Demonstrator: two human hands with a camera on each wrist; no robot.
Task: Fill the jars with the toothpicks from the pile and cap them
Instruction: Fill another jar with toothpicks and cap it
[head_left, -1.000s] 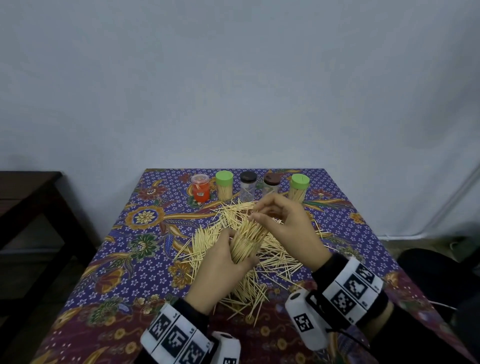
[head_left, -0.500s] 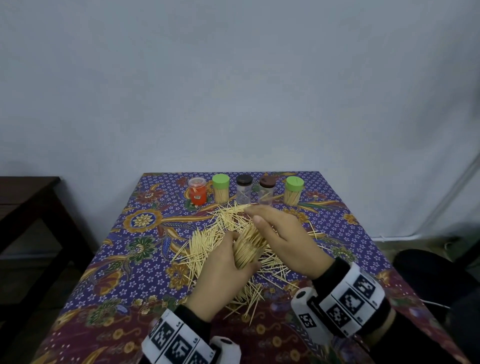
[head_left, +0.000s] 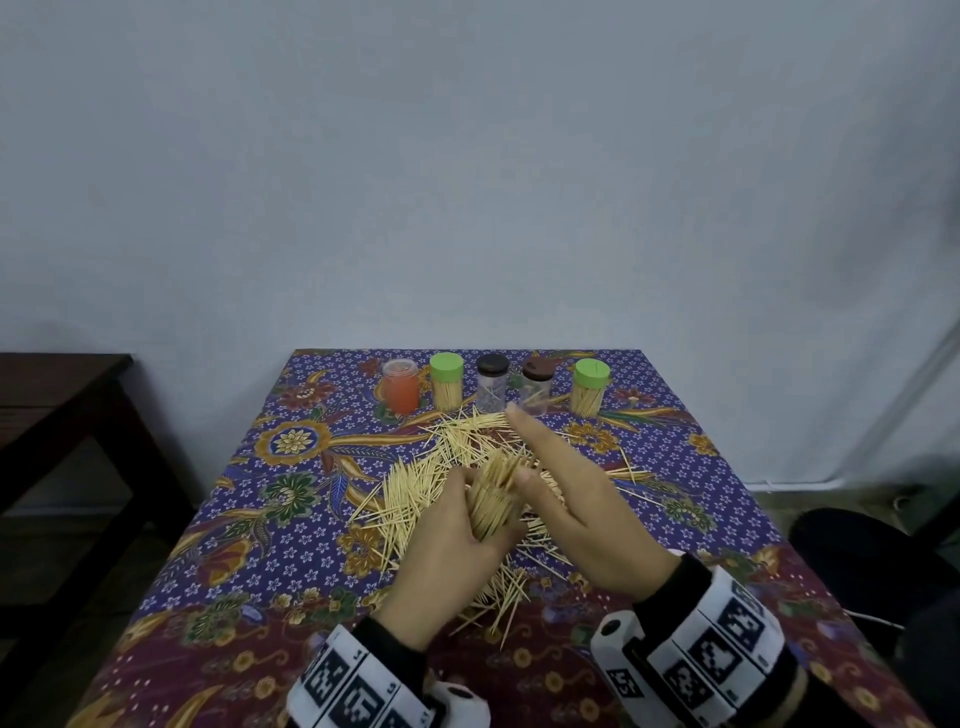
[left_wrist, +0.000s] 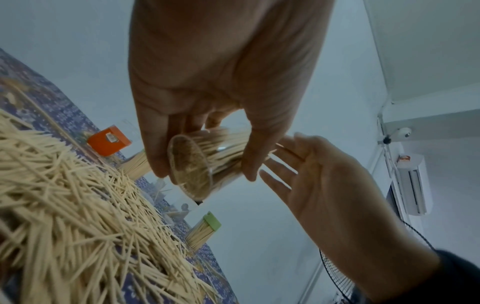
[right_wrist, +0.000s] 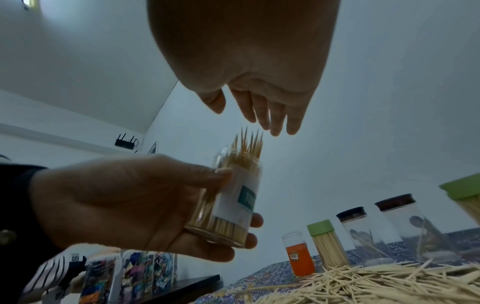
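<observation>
From the head view, the left hand (head_left: 457, 540) wraps a clear jar (head_left: 491, 501) packed with toothpicks and holds it tilted above the pile (head_left: 447, 467) at the middle of the table (head_left: 249, 545). The right hand (head_left: 576, 504) sits just beside the jar's mouth, fingers stretched out flat and gripping nothing; whether they touch the protruding tips I cannot tell here. Along the far edge stand 5 jars: an orange one (head_left: 401, 387), 2 with green caps (head_left: 447, 387) (head_left: 589, 387) already full, and 2 dark-capped ones (head_left: 492, 387) (head_left: 536, 387) nearly empty.

From the left wrist view, thumb and fingers curl round the jar's wall (left_wrist: 207, 160), its round base facing the camera. The right palm (left_wrist: 324, 181) is spread at the open end.

From the right wrist view, the jar (right_wrist: 233, 197) stands nearly upright in the left hand, a label on its side, sharp tips bristling above the rim. The right fingertips (right_wrist: 275, 123) hover just above them, apart.

The jar looks light, smooth plastic, likely slippery, so the side wall round its middle is the sensible hold. The sticks are stiff, thin and pointed; a flat palm pressing gently should seat them, though it may prick or scatter them
</observation>
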